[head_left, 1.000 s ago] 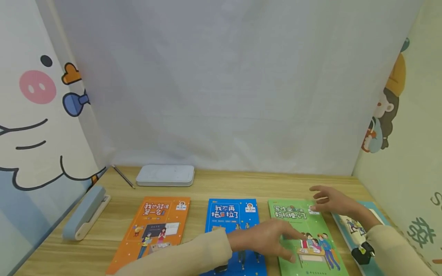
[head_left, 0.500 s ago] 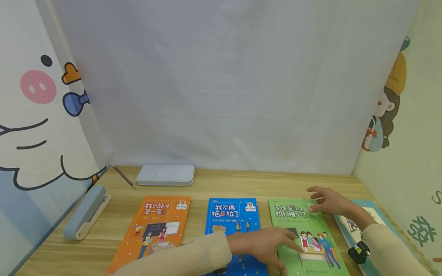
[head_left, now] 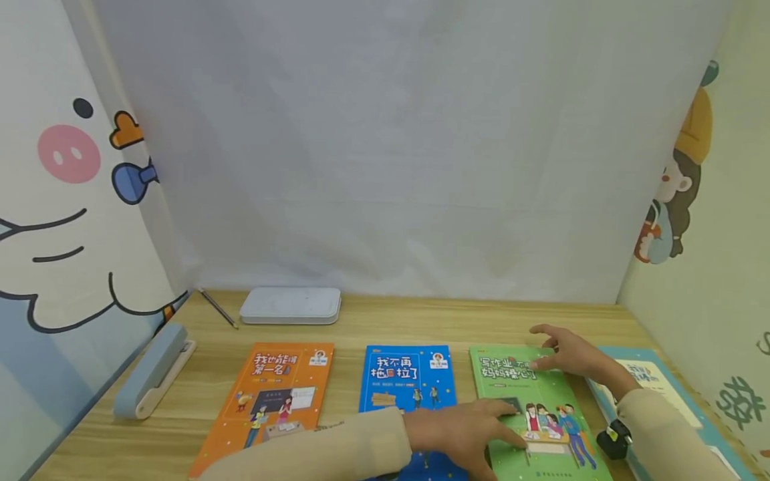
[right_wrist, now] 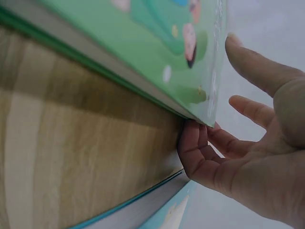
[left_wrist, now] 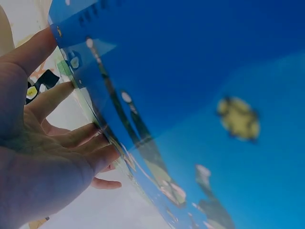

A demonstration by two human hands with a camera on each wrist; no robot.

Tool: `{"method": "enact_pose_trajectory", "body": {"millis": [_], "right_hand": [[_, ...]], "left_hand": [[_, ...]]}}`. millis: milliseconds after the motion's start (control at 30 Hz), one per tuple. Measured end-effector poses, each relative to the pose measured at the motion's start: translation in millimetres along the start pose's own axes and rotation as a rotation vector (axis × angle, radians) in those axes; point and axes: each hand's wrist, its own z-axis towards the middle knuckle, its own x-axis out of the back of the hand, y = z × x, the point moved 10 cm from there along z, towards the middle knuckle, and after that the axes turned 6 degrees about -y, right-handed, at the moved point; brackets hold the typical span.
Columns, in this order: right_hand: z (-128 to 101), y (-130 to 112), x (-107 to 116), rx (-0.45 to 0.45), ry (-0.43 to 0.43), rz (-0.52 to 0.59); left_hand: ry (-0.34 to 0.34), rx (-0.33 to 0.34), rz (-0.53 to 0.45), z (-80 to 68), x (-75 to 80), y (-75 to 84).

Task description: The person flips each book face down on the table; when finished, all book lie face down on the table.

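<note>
The surface (head_left: 385, 317) is pale wood with a lengthwise grain, closed in at the back by a white cloth backdrop (head_left: 397, 147) and at both sides by cartoon-printed panels: a pig-and-duck drawing on the left panel (head_left: 66, 200), a girl in a yellow hat on the right panel (head_left: 698, 174).

Along the back edge lies a flat white case (head_left: 291, 305), lid shut (what it holds cannot be seen), with a thin pencil (head_left: 216, 308) just beside it. A blue-and-cream stapler (head_left: 153, 371) lies near the left panel.

Four books lie in a row, flat and face up: an orange book (head_left: 271, 394), a blue book (head_left: 409, 381), a green book (head_left: 529, 407) and, at the far right, a teal book (head_left: 662, 381) partly under the right sleeve.

The left hand (head_left: 463, 434) reaches across the blue book, its fingers (head_left: 505, 409) stretched and relaxed, lying on the green book's left part near the spine. The right hand (head_left: 568, 353) is at the green book's upper right corner; in the right wrist view its fingers (right_wrist: 193, 148) curl under the cover's edge there, which stands slightly lifted off the surface, with the thumb above. The green book lies between the blue and teal books, close to both.
</note>
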Motion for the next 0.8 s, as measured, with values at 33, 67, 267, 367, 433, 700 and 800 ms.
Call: {"method": "enact_pose_trajectory", "body": {"millis": [33,67,267,367,433,700,800], "right_hand": [[1,1,0,-0.009,0.005,0.007],[1,2,1,-0.013,0.006,0.009],[2,5,2,-0.039,0.021,0.049],[3,5,2,-0.046,0.025,0.060],[2,4,1,-0.039,0.016,0.055],[-1,13,-1,-0.054,-0.040,0.101],[-4,15,0,-0.051,-0.069,0.159]], "left_hand": [[0.002,0.002,0.006,0.3,0.2,0.4],[0.005,0.005,0.014,0.4,0.4,0.8],[0.018,0.015,0.069,-3.1,4.5,5.5],[0.015,0.014,0.074,-3.5,5.1,6.4],[0.011,0.009,0.068,-3.2,4.9,6.7],[0.001,0.004,0.056,5.0,-1.1,-0.7],[-0.001,-0.004,0.046,11.1,-6.6,-5.9]]}}
